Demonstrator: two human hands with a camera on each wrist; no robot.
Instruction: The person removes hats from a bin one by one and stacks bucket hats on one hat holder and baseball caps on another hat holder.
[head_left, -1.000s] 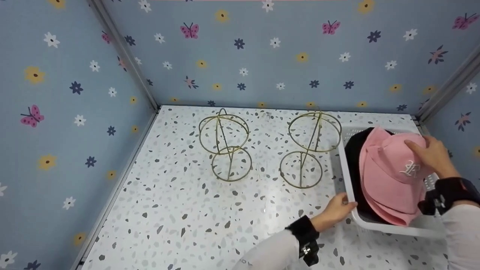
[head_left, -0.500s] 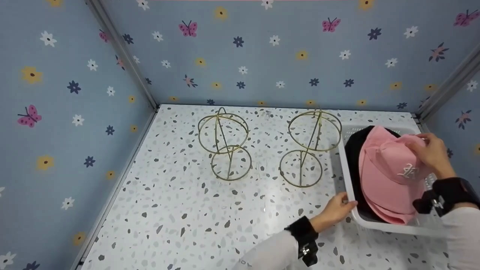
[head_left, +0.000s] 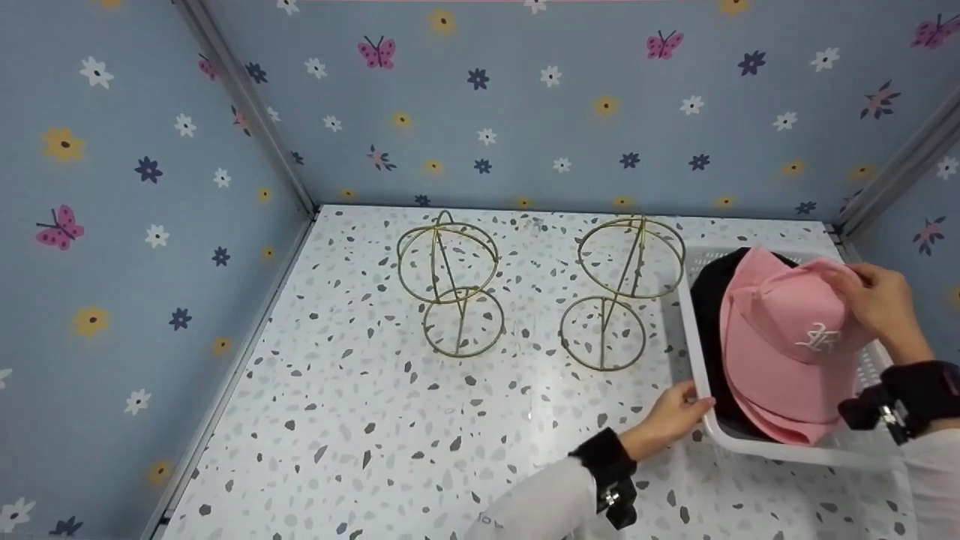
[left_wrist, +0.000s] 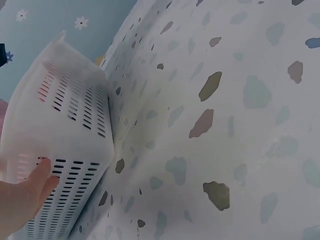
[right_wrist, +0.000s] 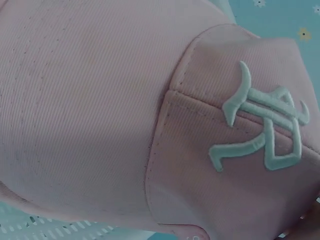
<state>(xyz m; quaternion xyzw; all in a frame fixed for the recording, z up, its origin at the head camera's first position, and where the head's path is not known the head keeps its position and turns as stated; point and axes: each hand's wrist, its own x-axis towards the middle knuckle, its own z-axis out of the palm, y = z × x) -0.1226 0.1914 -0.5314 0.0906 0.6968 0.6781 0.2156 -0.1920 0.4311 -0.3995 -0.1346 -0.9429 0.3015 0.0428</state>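
Pink cap (head_left: 793, 352) in right grip (head_left: 885, 305)

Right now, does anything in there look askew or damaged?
Nothing looks spilled or damaged. Just the pink caps look untidy: in the white basket, they overlap unevenly atop a black item, the lower brim poking out past the upper.

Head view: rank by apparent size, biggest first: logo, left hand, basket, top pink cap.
1. Basket, though partly covered
2. Top pink cap
3. Left hand
4. Logo
No close calls.
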